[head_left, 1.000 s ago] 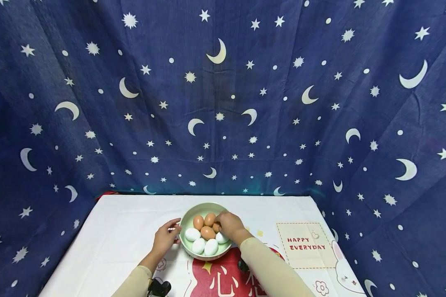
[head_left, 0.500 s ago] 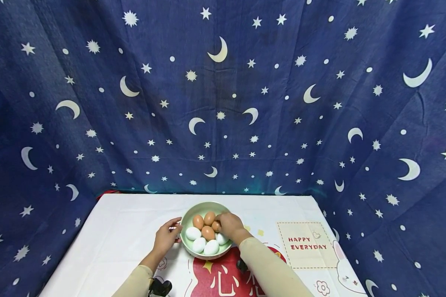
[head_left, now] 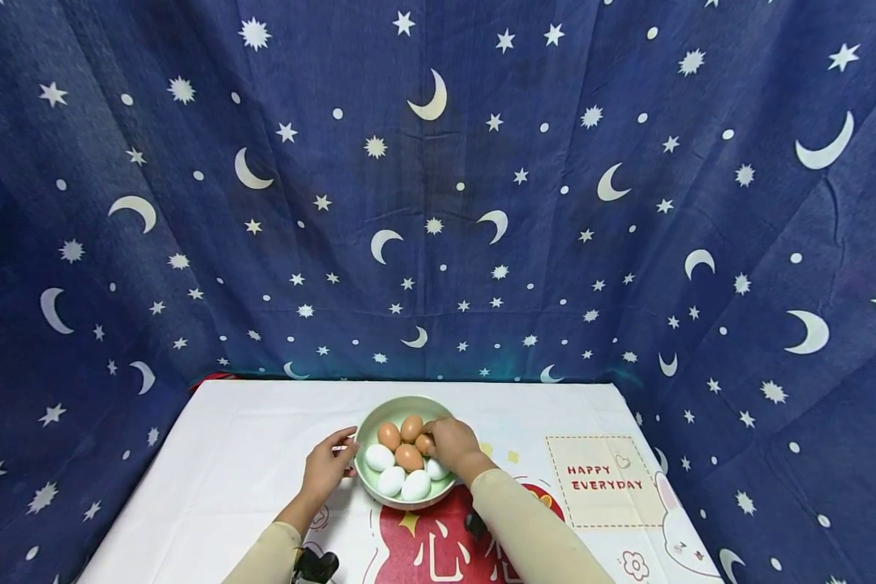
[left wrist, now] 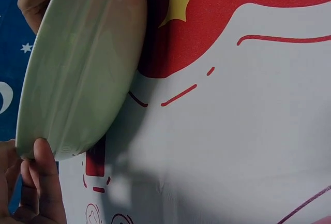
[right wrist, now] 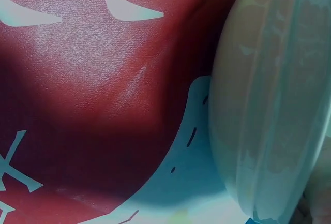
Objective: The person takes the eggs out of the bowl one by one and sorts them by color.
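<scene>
A pale green bowl (head_left: 371, 426) stands on the table and holds several brown eggs (head_left: 409, 457) and several white eggs (head_left: 391, 481). My left hand (head_left: 327, 464) is at the bowl's left rim; in the left wrist view its fingers (left wrist: 47, 175) touch the outer wall just below the rim. Inside the bowl on the right, my right hand (head_left: 454, 448) holds a brown egg (head_left: 424, 444) with its fingertips. That hand partly covers this egg and a white egg (head_left: 435, 469) beside it. In the right wrist view the bowl's wall (right wrist: 269, 105) hides most of the hand.
A white tablecloth (head_left: 263, 438) with a red printed patch (head_left: 438, 535) and a "HAPPY EVERYDAY" square (head_left: 603, 483) covers the table. A dark blue curtain (head_left: 438, 259) with moons and stars rises behind and at both sides. Black devices (head_left: 315, 565) sit at the wrists.
The head view has shifted very slightly. Both hands, the bowl and the eggs look the same as before.
</scene>
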The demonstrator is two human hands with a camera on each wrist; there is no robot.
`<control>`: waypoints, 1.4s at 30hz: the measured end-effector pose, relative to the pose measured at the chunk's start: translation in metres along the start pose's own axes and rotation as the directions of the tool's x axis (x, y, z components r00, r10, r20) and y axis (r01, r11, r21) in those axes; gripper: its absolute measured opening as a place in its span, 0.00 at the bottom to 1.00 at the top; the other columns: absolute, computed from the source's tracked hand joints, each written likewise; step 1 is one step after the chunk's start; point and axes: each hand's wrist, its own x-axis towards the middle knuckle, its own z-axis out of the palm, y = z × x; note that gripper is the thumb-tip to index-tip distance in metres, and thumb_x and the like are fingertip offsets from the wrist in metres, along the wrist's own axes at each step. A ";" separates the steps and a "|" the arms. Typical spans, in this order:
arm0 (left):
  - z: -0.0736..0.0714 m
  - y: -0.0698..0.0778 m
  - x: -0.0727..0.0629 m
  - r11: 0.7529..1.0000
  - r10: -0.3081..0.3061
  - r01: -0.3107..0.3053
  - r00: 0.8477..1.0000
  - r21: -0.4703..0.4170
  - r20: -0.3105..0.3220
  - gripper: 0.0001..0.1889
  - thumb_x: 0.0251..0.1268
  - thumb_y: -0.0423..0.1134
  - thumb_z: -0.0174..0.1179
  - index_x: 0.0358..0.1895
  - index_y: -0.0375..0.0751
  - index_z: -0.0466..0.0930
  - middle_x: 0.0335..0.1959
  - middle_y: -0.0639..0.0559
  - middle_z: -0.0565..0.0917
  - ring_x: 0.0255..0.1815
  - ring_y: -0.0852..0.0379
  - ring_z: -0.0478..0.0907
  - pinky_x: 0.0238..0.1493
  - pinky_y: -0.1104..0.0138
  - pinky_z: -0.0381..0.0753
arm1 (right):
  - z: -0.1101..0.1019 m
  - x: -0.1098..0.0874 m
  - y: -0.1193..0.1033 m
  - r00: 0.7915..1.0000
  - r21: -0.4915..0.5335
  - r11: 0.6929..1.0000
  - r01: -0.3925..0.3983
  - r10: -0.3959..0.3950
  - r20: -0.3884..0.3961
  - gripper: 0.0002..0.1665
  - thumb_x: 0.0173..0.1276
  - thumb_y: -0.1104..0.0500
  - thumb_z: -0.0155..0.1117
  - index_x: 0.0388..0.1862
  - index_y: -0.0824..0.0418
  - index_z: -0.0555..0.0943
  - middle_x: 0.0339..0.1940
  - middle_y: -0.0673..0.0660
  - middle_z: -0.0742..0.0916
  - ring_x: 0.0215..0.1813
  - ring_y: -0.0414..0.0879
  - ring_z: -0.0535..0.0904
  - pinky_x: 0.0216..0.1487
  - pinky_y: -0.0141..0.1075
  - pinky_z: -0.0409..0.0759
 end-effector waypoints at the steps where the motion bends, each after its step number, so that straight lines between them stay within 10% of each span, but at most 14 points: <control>1: 0.000 0.000 0.000 1.000 0.000 0.000 1.000 0.003 -0.001 0.20 0.68 0.31 0.59 0.62 0.32 0.76 0.46 0.39 0.79 0.34 0.58 0.80 0.27 0.67 0.90 | 0.000 -0.001 0.000 1.000 -0.002 1.000 0.007 -0.007 -0.005 0.15 0.59 0.59 0.72 0.46 0.53 0.88 0.38 0.49 0.89 0.41 0.47 0.84 0.47 0.41 0.85; 25: -0.005 0.002 0.002 0.981 -0.126 0.129 0.991 -0.146 0.035 0.21 0.66 0.31 0.62 0.62 0.34 0.77 0.50 0.38 0.78 0.30 0.59 0.81 0.30 0.65 0.91 | -0.005 0.001 0.003 1.000 0.095 0.995 -0.018 0.016 0.027 0.16 0.61 0.57 0.70 0.48 0.56 0.87 0.41 0.50 0.89 0.45 0.46 0.82 0.52 0.39 0.84; 42: -0.004 0.003 0.003 0.987 -0.116 0.118 0.993 -0.112 0.026 0.23 0.63 0.29 0.62 0.63 0.35 0.77 0.51 0.37 0.78 0.34 0.57 0.81 0.28 0.68 0.90 | -0.007 -0.007 0.005 0.993 0.347 0.938 0.026 0.017 -0.120 0.21 0.58 0.57 0.72 0.50 0.63 0.86 0.45 0.58 0.88 0.47 0.50 0.83 0.49 0.40 0.86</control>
